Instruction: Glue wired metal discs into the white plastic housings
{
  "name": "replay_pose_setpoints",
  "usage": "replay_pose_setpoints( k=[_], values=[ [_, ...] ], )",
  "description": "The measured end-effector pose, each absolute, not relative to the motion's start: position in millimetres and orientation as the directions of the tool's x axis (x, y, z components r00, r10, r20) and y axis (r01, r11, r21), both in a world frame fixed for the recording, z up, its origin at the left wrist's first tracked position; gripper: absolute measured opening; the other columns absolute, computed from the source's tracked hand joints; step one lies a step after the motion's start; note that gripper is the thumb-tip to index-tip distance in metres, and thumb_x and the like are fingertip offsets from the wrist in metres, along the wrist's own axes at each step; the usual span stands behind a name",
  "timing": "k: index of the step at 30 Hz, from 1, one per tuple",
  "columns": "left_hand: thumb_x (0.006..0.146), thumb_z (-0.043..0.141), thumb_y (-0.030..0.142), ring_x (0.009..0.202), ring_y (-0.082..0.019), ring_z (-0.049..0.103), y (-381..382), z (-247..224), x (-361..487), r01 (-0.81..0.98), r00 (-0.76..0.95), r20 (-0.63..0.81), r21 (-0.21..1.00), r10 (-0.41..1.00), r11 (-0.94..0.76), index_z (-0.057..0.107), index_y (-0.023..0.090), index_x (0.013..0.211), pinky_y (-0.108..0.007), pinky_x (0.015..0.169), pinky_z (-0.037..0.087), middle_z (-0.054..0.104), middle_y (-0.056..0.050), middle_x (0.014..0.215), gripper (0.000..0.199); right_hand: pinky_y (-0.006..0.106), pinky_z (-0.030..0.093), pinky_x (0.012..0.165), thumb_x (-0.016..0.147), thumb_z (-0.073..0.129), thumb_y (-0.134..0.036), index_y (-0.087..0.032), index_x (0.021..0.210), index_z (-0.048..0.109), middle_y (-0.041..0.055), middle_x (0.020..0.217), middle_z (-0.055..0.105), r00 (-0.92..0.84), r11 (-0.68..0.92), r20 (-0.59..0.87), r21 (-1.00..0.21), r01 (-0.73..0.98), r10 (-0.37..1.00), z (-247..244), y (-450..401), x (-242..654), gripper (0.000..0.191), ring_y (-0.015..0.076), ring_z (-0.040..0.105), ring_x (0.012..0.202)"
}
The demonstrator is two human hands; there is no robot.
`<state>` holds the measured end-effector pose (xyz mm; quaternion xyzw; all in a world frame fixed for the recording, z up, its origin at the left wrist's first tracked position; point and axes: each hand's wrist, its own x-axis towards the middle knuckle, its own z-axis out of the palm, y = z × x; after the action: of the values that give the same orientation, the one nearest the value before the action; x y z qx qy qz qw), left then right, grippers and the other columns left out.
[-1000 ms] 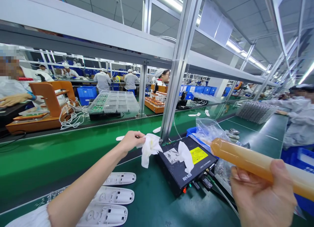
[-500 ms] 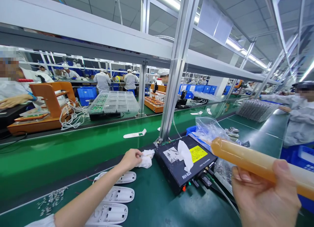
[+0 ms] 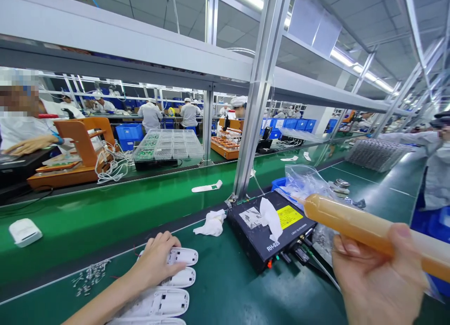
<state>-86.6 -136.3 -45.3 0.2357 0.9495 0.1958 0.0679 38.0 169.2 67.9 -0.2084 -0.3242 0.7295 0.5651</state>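
My right hand (image 3: 379, 273) is wrapped round a glue syringe (image 3: 344, 222), a thick clear barrel with amber contents, its tip pointing left over a black box. At the lower left, my left hand (image 3: 156, 257) grips the farthest white plastic shell (image 3: 186, 256) of a row, thumb on the near side and fingers on the far side. More white shells (image 3: 170, 301) lie nearer to me, partly under my wrist and forearm. A crumpled white tissue (image 3: 213, 223) sits on the bench just beyond my left hand, untouched.
The black controller box (image 3: 270, 231) marked RH-928 has cables at its front and a tissue on top. Small screws (image 3: 91, 276) lie scattered at left. The green conveyor (image 3: 140, 198) carries white parts. A metal post (image 3: 258, 91) rises behind the box. Co-workers sit beyond.
My left hand has let go of the crumpled tissue and come back left to the farthest shell. My right hand still holds the syringe. A white part has come into view on the conveyor at left.
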Motion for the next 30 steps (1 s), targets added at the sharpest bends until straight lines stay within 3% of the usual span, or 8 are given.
replay_pose_setpoints(
  k=[8,13,16,18,22,27,30],
  values=[
    [0.072,0.056,0.045,0.088,-0.025,0.049,-162,-49,-89,0.413,-0.891,-0.005,0.400,0.453,0.818,0.060,0.022,0.088,-0.041,0.082,0.035,0.057,-0.005,0.093,0.029,0.024,0.022,0.035,0.066,0.055,-0.025,-0.021,0.068,0.043,-0.0052,0.062,0.037,-0.271,-0.190,0.019,-0.663,-0.724,0.962,66,176,36,0.012,0.0073,0.027,0.037],
    [0.080,0.047,0.041,0.101,-0.025,0.047,-143,-33,-69,0.432,-0.896,0.120,0.461,0.428,0.775,0.056,0.023,0.101,-0.040,0.089,0.034,0.054,-0.006,0.106,0.029,0.020,0.027,0.035,0.055,0.066,-0.029,-0.020,0.074,0.046,-0.0045,0.069,0.043,-0.306,-0.198,0.053,-0.654,-0.730,0.951,63,161,37,0.030,0.0068,0.036,0.045],
    [0.084,0.042,0.036,0.090,-0.019,0.052,-118,-22,-36,0.472,-0.832,0.072,0.613,0.550,0.633,0.057,0.023,0.089,-0.032,0.081,0.041,0.056,-0.004,0.094,0.020,0.018,0.033,0.036,0.052,0.074,-0.033,-0.020,0.082,0.050,-0.0021,0.077,0.046,-0.371,-0.242,0.074,-0.637,-0.732,0.926,53,132,39,0.041,0.0096,0.045,0.058],
    [0.081,0.047,0.027,0.090,-0.019,0.053,-105,-19,-16,0.525,-0.738,-0.024,0.607,0.674,0.597,0.057,0.022,0.086,-0.032,0.081,0.042,0.057,-0.004,0.096,0.012,0.019,0.039,0.038,0.049,0.080,-0.036,-0.021,0.088,0.051,0.0005,0.090,0.051,-0.430,-0.300,0.062,-0.626,-0.720,0.901,38,107,40,0.051,0.0126,0.049,0.068],
    [0.080,0.050,0.016,0.096,-0.023,0.052,-107,-26,-1,0.577,-0.746,-0.042,0.459,0.665,0.676,0.057,0.019,0.093,-0.036,0.082,0.043,0.055,-0.008,0.105,0.016,0.026,0.047,0.041,0.041,0.083,-0.040,-0.018,0.088,0.052,0.0050,0.105,0.053,-0.490,-0.405,-0.077,-0.681,-0.610,0.868,-2,63,40,0.061,0.0118,0.052,0.058],
    [0.081,0.048,0.013,0.092,-0.022,0.053,-114,-34,-3,0.523,-0.812,0.062,0.519,0.581,0.676,0.059,0.018,0.088,-0.036,0.081,0.044,0.057,-0.007,0.096,0.013,0.021,0.055,0.052,0.032,0.084,-0.032,-0.013,0.084,0.052,-0.0004,0.075,0.058,-0.561,-0.620,-0.319,-0.605,-0.500,0.764,-26,39,31,0.064,0.0118,0.056,0.055],
    [0.083,0.046,0.013,0.094,-0.020,0.053,-98,-34,-5,0.500,-0.823,0.065,0.554,0.564,0.665,0.060,0.017,0.091,-0.033,0.084,0.043,0.057,-0.007,0.096,0.016,0.017,0.055,0.064,0.043,0.080,-0.032,-0.011,0.091,0.051,0.0018,0.072,0.058,-0.622,-0.713,-0.394,-0.558,-0.424,0.677,-29,30,24,0.060,0.0137,0.061,0.068]
  ],
)
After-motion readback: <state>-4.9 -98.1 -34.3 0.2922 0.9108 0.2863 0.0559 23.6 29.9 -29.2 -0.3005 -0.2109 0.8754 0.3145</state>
